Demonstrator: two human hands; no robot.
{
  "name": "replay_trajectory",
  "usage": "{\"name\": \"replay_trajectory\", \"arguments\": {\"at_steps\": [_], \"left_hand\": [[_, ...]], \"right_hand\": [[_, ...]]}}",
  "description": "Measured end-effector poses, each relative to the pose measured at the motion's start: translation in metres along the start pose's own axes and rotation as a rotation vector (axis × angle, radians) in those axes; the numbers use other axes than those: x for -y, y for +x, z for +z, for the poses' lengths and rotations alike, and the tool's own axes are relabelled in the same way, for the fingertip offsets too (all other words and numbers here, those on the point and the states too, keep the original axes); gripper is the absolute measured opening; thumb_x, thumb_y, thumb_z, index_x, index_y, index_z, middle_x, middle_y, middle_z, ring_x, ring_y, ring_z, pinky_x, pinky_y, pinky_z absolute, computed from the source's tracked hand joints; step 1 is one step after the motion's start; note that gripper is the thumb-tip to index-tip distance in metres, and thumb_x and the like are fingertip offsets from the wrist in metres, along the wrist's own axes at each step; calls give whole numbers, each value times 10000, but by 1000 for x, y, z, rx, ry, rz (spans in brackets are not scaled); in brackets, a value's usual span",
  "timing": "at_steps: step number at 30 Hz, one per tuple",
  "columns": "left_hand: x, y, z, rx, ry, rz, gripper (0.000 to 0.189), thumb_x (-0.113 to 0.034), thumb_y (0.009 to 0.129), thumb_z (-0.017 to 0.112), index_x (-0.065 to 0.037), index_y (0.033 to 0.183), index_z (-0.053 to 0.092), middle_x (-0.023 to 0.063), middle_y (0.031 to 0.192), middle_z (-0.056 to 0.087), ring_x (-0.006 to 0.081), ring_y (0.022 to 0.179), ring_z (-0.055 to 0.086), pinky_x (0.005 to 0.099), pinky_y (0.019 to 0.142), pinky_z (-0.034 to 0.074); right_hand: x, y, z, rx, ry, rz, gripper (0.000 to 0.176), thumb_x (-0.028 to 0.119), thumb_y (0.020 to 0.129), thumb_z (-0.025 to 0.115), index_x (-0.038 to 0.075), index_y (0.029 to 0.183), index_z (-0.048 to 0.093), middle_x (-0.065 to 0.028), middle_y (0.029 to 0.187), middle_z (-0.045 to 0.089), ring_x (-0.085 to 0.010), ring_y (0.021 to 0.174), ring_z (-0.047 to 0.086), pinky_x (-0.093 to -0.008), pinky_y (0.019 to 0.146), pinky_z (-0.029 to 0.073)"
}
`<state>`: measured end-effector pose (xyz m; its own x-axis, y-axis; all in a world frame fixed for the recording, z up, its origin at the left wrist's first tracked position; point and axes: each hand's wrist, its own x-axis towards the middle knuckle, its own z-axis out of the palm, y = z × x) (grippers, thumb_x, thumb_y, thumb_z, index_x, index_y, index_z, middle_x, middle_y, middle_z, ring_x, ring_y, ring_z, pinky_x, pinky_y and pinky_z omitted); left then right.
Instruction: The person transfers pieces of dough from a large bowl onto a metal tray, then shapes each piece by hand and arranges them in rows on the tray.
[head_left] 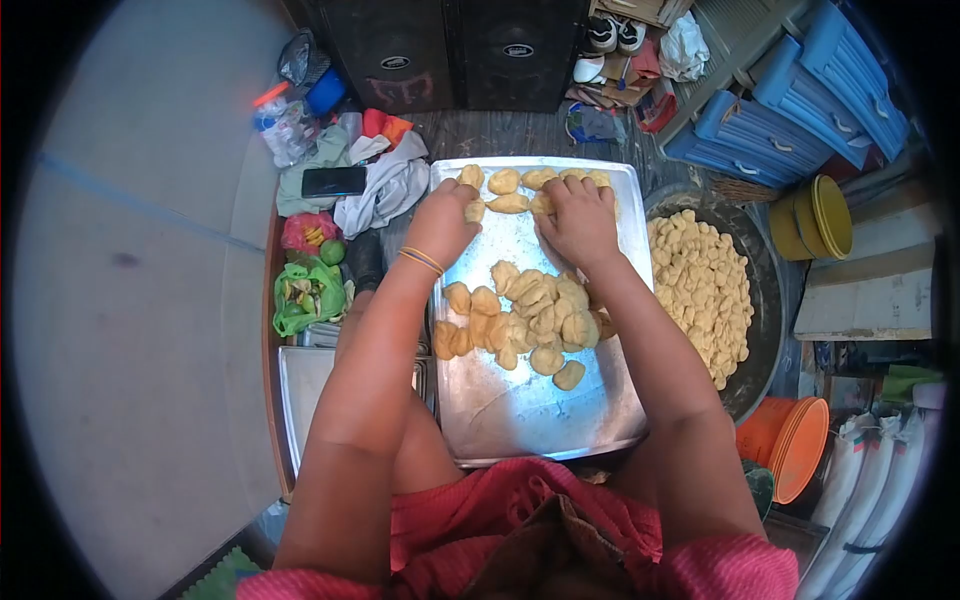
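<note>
A metal baking tray lies in front of me, with a loose pile of dough pieces in its middle and a row of dough pieces along its far edge. My left hand reaches to the far part of the tray and pinches one dough piece in its fingertips. My right hand rests fingers-down on another dough piece just right of it. Gold bangles circle my left wrist.
A big round pan heaped with dough pieces sits right of the tray. Left are cloths, a black phone, plastic bags and a second tray. Orange bowls, yellow bowls, blue crates and speakers surround.
</note>
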<state>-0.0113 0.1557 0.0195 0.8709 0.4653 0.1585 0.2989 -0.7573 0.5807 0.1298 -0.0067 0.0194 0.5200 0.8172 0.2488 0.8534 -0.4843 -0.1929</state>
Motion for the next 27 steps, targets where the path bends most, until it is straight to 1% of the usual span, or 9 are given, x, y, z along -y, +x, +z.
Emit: {"name": "replay_trajectory", "arguments": {"at_steps": [3,5,7,11,15,19,23,25,27], "left_hand": [[7,2,5,-11,10,87,277,-38,709,683,-24,982,637,176,981,605,375,930,597,420,836,483],[8,0,7,-36,16,113,281,-21,704,672,-24,983,639,174,977,608,377,936,595,418,842,482],[6,2,7,-41,-17,71,269,17,716,617,-24,980,646,184,966,616,378,947,590,421,838,481],[9,3,7,-23,4,84,276,44,724,565,-13,983,640,195,970,620,379,956,587,422,842,478],[14,4,12,-84,-60,119,284,62,725,525,-8,978,633,202,968,619,382,946,586,424,841,476],[12,4,1,-81,-35,113,259,17,726,572,-15,975,632,179,978,606,367,939,599,390,826,486],[-5,-3,-11,-57,-11,58,241,-17,715,600,-21,955,624,171,955,586,367,921,596,388,810,488],[-8,-5,-11,71,-32,137,230,-48,703,633,-29,932,616,168,933,578,361,894,597,390,789,488],[-1,-4,-3,92,-68,163,229,-67,697,652,-30,921,618,166,922,572,355,874,598,390,777,487]], "right_hand": [[9,-9,-8,-93,58,-14,325,287,749,691,98,1003,618,-75,969,582,-271,994,536,-412,856,387],[21,-18,-13,241,456,22,325,262,747,704,94,1010,613,-104,1015,600,-301,992,574,-424,852,438],[41,-26,-24,514,488,-18,299,263,754,708,109,996,623,-130,1040,610,-319,983,596,-425,836,471],[42,-16,-14,429,392,-211,211,140,737,638,103,944,643,-114,940,650,-298,947,612,-422,834,467],[48,-4,5,148,651,-64,198,65,753,580,52,945,624,-165,881,635,-349,887,611,-427,766,474],[51,-4,7,117,687,-91,171,100,778,595,53,939,624,-160,891,620,-356,869,606,-421,762,477],[58,-24,-10,353,613,-162,199,164,754,648,74,930,632,-128,910,622,-341,865,611,-424,772,479],[60,-36,-4,496,476,-386,229,206,727,686,91,919,640,-119,929,633,-323,889,618,-422,788,480],[52,-31,-6,519,608,-330,253,179,724,684,84,953,630,-149,912,639,-320,886,628,-410,774,488]]}}
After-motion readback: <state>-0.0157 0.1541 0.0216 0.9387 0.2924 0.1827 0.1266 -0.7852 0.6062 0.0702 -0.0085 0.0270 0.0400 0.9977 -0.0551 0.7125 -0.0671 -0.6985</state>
